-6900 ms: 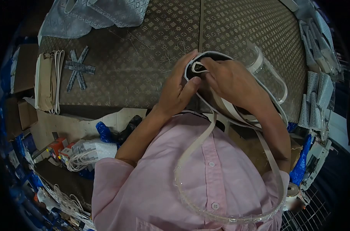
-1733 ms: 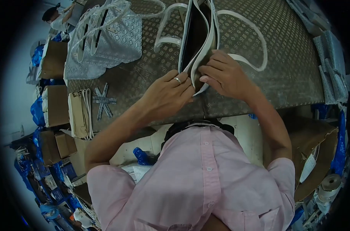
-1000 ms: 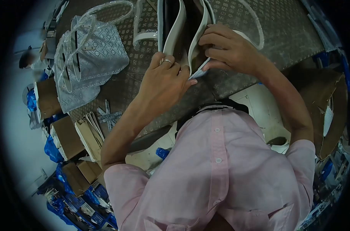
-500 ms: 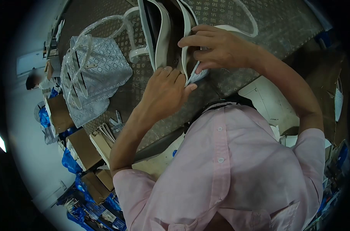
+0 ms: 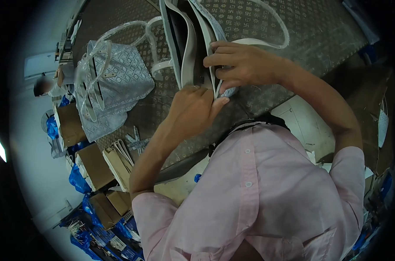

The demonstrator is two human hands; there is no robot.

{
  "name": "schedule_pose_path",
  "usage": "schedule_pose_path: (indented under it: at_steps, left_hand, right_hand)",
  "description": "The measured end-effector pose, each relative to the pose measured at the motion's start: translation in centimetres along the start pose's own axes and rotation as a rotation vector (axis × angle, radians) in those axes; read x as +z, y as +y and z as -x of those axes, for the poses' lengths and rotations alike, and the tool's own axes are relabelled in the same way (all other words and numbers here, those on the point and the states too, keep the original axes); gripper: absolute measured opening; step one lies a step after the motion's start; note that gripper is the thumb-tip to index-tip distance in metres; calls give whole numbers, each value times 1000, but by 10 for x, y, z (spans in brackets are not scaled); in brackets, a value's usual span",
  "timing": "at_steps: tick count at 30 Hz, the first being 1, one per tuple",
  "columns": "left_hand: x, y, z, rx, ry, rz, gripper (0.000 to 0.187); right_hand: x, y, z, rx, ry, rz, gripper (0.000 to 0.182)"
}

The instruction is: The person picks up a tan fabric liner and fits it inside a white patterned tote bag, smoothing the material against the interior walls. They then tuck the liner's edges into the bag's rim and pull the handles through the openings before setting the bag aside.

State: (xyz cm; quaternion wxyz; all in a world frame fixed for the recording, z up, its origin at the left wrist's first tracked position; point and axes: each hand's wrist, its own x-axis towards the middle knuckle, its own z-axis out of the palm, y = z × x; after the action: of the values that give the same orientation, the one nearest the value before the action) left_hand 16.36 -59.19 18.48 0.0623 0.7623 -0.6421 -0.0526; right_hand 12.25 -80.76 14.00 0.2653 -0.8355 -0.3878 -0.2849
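A handbag (image 5: 188, 69) with pale edges, a dark inside and a silvery patterned outside lies with its mouth towards me at the top middle. My left hand (image 5: 192, 108) grips the near end of its rim, fingers reaching inside and thumb on the outer side. Farther along the right edge, my right hand (image 5: 247, 65) holds the same panel between bent fingers and thumb. The fingertips of my left hand are hidden within the bag. A plastic-wrapped handle (image 5: 284, 32) loops out to the right of it.
Left on the patterned table (image 5: 310, 52) lie more silvery bags (image 5: 123, 69) with wrapped handles. Small strips (image 5: 136, 141) sit near the table edge. Cardboard boxes (image 5: 95, 167) and blue plastic (image 5: 79, 179) stand below left. Another person (image 5: 56, 89) is at the far left.
The view has shifted a little, so the table and bags sit slightly lower and to the right. Both hands stay on the handbag's rim, with the right fingers slightly shifted.
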Motion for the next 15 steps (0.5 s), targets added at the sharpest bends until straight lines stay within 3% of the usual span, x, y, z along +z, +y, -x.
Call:
schedule_pose_path:
  at_steps: [2,4,7,9,10,11,12,13,15]
  left_hand:
    - [4,1,-1,-30,31,-15,29]
    - [5,3,-3,111,-17,-98,36]
    - [3,5,-1,158,-29,-68,34]
    - [1,5,-2,144,-52,-93,31]
    - [-2,5,-2,139,-61,-121,30]
    - [-9,3,-1,136,-27,-165,30]
    - [-15,1,1,171,77,-146,29]
    - [-18,0,3,210,178,-120,29]
    - [-12,-8,14,206,272,-121,30]
  right_hand:
    - [0,2,3,-12,-19,-14,35]
    - [-3,1,5,-26,-64,-56,36]
    - [-10,-1,2,12,-105,-63,36]
    - [-29,-8,-5,222,-67,-269,34]
    - [-36,0,-6,169,-67,-221,34]
    - [-41,8,-5,288,87,-166,30]
    - [-46,14,-6,408,244,-121,26]
    - [-50,18,-8,376,243,-99,26]
    - [-55,22,-11,700,266,-122,29]
